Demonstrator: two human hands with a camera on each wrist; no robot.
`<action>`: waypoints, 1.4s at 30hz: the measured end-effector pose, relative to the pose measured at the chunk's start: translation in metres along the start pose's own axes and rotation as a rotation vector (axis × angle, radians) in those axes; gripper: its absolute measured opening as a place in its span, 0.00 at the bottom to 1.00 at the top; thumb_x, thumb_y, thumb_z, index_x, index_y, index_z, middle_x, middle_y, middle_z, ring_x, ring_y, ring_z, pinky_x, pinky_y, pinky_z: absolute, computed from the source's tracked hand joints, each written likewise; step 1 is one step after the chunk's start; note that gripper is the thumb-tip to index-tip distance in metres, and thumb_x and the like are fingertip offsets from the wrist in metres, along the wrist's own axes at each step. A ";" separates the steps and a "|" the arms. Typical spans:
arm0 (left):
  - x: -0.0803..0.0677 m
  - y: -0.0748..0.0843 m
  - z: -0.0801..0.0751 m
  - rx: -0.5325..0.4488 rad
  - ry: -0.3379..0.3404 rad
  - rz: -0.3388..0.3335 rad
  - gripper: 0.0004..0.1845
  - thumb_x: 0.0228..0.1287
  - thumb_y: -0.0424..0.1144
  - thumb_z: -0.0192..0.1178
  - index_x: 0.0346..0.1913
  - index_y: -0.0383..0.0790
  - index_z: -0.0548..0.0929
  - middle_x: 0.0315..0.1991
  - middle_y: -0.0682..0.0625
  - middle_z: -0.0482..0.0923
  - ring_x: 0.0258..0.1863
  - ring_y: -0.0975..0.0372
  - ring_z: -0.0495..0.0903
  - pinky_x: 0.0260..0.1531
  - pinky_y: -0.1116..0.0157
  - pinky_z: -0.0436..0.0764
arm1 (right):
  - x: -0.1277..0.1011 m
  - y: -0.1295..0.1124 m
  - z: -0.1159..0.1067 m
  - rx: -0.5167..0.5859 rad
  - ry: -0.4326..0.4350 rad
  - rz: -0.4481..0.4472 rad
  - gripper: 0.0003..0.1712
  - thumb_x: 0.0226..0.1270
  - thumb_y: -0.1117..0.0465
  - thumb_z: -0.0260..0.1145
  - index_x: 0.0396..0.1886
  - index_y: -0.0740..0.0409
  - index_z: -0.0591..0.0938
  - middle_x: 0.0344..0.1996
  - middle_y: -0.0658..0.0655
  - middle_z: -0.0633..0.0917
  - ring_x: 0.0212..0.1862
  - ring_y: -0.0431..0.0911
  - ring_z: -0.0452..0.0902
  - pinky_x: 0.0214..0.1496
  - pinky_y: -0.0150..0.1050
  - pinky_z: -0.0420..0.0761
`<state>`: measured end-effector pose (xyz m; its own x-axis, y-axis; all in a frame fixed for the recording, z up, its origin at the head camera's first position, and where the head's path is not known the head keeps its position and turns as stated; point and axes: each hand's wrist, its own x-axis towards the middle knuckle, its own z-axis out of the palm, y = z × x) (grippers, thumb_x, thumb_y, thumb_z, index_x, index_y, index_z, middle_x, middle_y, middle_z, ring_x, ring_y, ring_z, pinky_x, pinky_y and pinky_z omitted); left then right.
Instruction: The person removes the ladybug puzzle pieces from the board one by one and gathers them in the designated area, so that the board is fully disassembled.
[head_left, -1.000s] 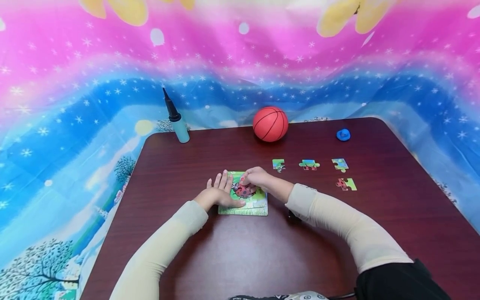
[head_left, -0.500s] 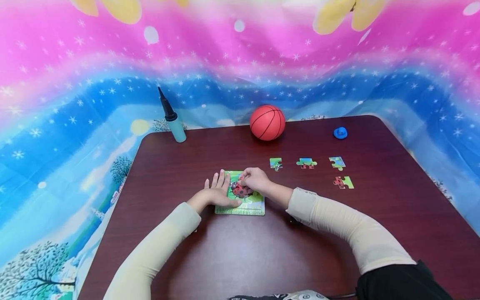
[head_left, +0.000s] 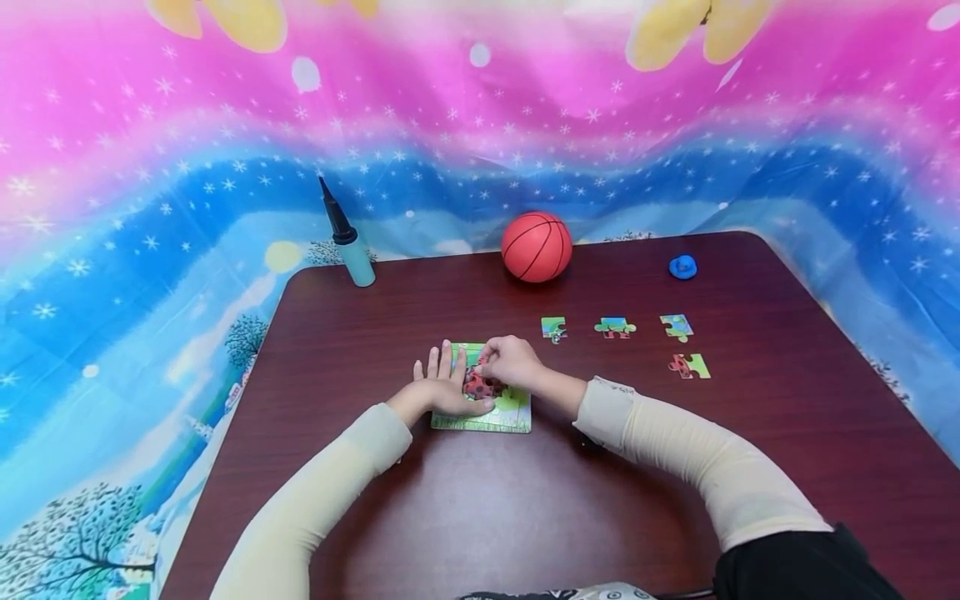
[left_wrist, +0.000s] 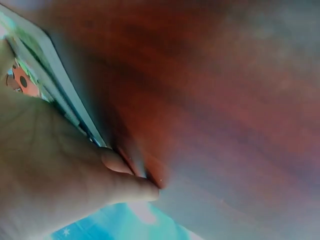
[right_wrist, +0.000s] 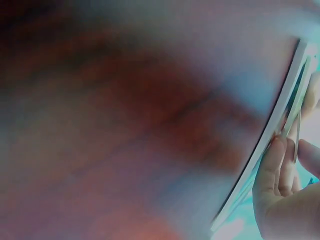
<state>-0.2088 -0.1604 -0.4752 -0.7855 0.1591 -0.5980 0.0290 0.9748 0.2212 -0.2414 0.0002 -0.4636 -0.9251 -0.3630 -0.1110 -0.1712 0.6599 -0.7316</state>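
A square green puzzle board (head_left: pixel 480 424) with a ladybug picture (head_left: pixel 480 386) lies at the middle of the table. My left hand (head_left: pixel 444 393) rests across its left side, fingers spread and straight, the thumb reaching over the lower part of the picture. From the right, my right hand (head_left: pixel 513 363) pinches a thin puzzle piece (right_wrist: pixel 298 140) by its edge between thumb and fingers, over the board. In the right wrist view that piece stands at an angle to the board's raised frame (right_wrist: pixel 260 150). The fingers hide much of the upper right of the picture.
Loose puzzle pieces lie right of the board, among them a red and green piece (head_left: pixel 689 366) and a blue-topped piece (head_left: pixel 615 327). Along the back stand a teal hand pump (head_left: pixel 357 262), a red ball (head_left: pixel 536 247) and a small blue hat-shaped object (head_left: pixel 682 267).
My right fingers have gone from pressing at the ladybug to pinching a piece there, and the picture's right part now looks broken up. My left thumb has slid slightly right.
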 end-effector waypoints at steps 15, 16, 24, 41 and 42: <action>0.004 0.001 -0.003 0.043 -0.050 -0.018 0.65 0.41 0.85 0.40 0.71 0.53 0.20 0.67 0.48 0.04 0.68 0.50 0.11 0.63 0.42 0.24 | -0.002 -0.004 -0.012 -0.051 -0.045 -0.154 0.06 0.52 0.59 0.73 0.24 0.51 0.82 0.18 0.46 0.81 0.21 0.39 0.75 0.26 0.35 0.76; 0.004 0.001 -0.002 0.033 -0.046 -0.015 0.65 0.41 0.85 0.40 0.71 0.52 0.21 0.67 0.48 0.04 0.68 0.50 0.11 0.63 0.41 0.23 | 0.000 -0.001 -0.012 0.015 -0.068 -0.087 0.06 0.52 0.60 0.73 0.25 0.53 0.82 0.19 0.48 0.81 0.21 0.40 0.76 0.26 0.35 0.77; 0.001 0.004 -0.003 0.022 -0.043 -0.003 0.65 0.42 0.85 0.41 0.72 0.51 0.23 0.68 0.47 0.04 0.68 0.51 0.12 0.63 0.43 0.23 | 0.004 0.007 -0.016 -0.078 -0.074 -0.156 0.06 0.55 0.58 0.72 0.25 0.52 0.82 0.19 0.47 0.81 0.23 0.39 0.75 0.28 0.34 0.74; 0.007 -0.002 -0.002 0.026 -0.054 -0.008 0.65 0.41 0.85 0.40 0.71 0.53 0.21 0.67 0.47 0.03 0.68 0.51 0.11 0.64 0.43 0.23 | 0.006 0.003 -0.016 -0.217 -0.072 -0.328 0.06 0.57 0.57 0.71 0.26 0.50 0.82 0.18 0.44 0.80 0.22 0.37 0.73 0.28 0.34 0.73; 0.006 -0.002 -0.002 0.029 -0.053 -0.013 0.65 0.42 0.85 0.40 0.71 0.53 0.21 0.66 0.47 0.03 0.68 0.50 0.11 0.64 0.43 0.24 | 0.006 0.001 -0.016 -0.220 -0.074 -0.346 0.05 0.57 0.58 0.71 0.26 0.50 0.81 0.18 0.44 0.80 0.21 0.37 0.73 0.28 0.34 0.73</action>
<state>-0.2153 -0.1622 -0.4776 -0.7520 0.1537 -0.6410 0.0373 0.9808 0.1913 -0.2526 0.0090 -0.4541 -0.7751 -0.6287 0.0623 -0.5432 0.6127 -0.5741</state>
